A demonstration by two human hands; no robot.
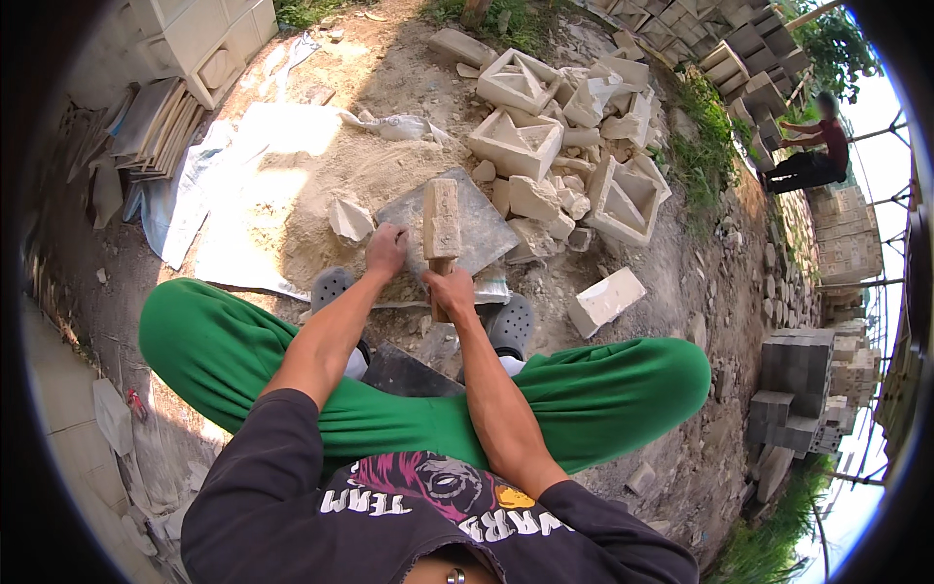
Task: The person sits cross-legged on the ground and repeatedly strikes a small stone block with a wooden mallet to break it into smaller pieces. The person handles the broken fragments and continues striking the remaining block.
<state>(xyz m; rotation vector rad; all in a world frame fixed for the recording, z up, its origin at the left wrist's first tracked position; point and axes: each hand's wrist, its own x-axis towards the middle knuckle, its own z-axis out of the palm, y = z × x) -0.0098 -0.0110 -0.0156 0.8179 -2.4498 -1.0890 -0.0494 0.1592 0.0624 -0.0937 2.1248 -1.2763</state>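
Observation:
My right hand (450, 292) is wrapped round the handle of a wooden mallet (442, 216). The mallet's block-shaped head points away from me, above a flat dark grey slab (486, 232) on the ground between my feet. At the slab's left edge, my left hand (386, 250) is closed with its fingers curled; whatever they hold, if anything, is hidden. Just beyond that hand lies a pale broken chunk (350, 221). Pale dust and crumbs cover the ground around the slab.
A heap of broken pale blocks (535, 198) lies right of the slab, with a loose block (606, 302) nearer. White sheeting (255, 195) spreads at left beside stacked boards (161, 127). Grey blocks (793, 375) stand far right. Another person (827, 151) works at the far right.

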